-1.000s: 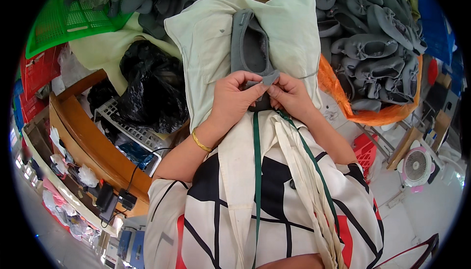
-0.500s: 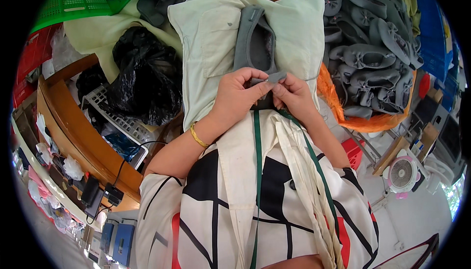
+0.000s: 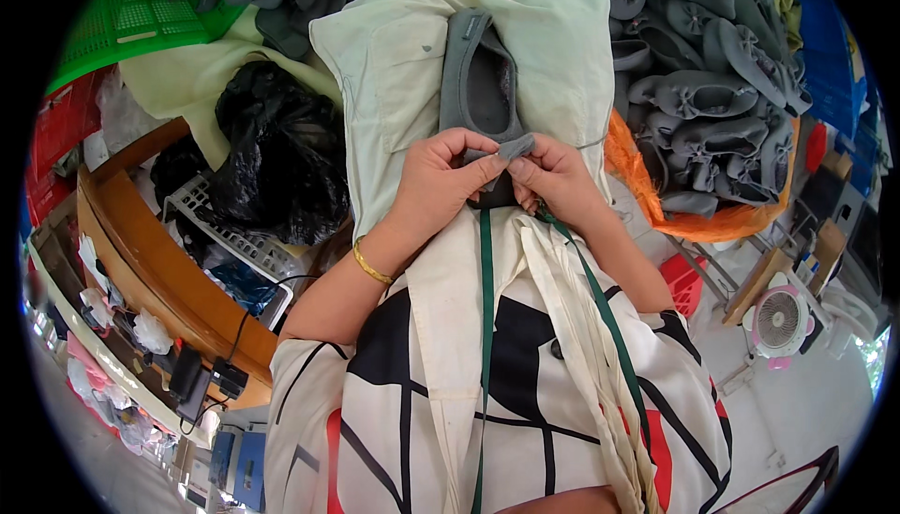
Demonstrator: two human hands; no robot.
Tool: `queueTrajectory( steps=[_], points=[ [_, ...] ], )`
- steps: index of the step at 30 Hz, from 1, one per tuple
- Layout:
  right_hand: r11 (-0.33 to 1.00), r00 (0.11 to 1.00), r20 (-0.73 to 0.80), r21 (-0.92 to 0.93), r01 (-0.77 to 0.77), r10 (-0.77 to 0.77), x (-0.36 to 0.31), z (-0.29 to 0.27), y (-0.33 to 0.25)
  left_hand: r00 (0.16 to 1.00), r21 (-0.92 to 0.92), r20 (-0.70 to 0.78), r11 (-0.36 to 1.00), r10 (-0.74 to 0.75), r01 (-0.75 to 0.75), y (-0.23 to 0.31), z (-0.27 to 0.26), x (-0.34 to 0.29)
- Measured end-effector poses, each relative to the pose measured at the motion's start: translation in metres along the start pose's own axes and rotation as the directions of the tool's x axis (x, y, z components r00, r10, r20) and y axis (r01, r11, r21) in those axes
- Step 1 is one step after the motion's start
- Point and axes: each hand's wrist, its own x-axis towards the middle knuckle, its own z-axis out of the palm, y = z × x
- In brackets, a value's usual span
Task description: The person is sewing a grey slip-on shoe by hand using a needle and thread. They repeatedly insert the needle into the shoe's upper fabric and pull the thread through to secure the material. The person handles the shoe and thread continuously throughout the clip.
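A grey fabric slip-on shoe (image 3: 452, 78) lies lengthwise on a pale green cloth cushion (image 3: 398, 55) in front of me, its heel end away from me. At the near toe end, my left hand (image 3: 439, 175) pinches a grey fabric piece (image 3: 516, 148) between thumb and fingers. My right hand (image 3: 555, 177) pinches the same piece from the other side, and the thumbs almost meet. Whether this piece is fixed to the shoe, I cannot tell. My fingers cover much of the toe. A thin dark thread sticks out past my right hand.
An orange sack (image 3: 647, 200) heaped with grey shoes (image 3: 703, 92) stands at the right. More grey shoes lie at the far edge beside a green crate (image 3: 122, 31). Left are a black plastic bag (image 3: 272, 158), a white basket (image 3: 246, 242) and a wooden drawer (image 3: 141, 233). A fan (image 3: 780, 320) stands lower right.
The fabric piece in my fingers is turned and bunched upward more than before. Both hands stay at the toe, still pinching. The whole view has shifted slightly.
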Motion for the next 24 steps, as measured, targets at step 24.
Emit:
queueTrajectory(
  steps=[24],
  points=[
    [0.950, 0.961, -0.124, -0.228, 0.214, -0.246, 0.007, 0.004, 0.011, 1.000, 0.032, -0.012, 0.999, 0.004, -0.003, -0.003, 0.003, 0.000]
  ],
)
